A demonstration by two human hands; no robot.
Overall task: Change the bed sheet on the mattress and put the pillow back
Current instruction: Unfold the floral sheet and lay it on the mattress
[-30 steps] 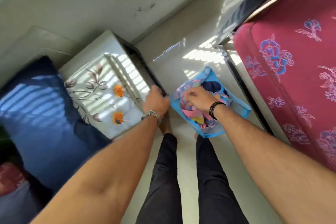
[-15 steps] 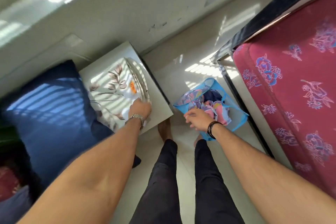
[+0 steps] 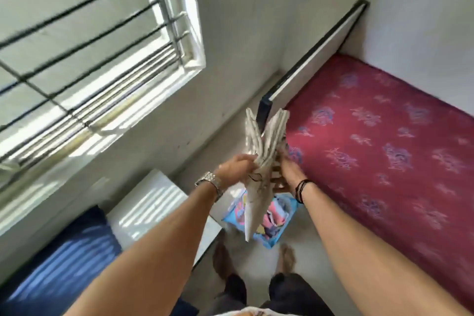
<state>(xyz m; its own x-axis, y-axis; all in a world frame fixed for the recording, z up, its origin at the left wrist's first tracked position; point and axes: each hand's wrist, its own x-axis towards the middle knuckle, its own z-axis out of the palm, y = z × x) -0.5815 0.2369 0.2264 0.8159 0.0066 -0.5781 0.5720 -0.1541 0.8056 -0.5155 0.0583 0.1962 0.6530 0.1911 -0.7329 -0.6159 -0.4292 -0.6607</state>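
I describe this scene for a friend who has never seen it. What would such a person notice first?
First, the folded white sheet, held up in the middle of the view between the left hand and the right hand. Next, the bare red mattress with blue flowers, filling the right side. Then the barred window at upper left, and the blue bag of coloured cloth on the floor below the hands.

No text, label or number is legible
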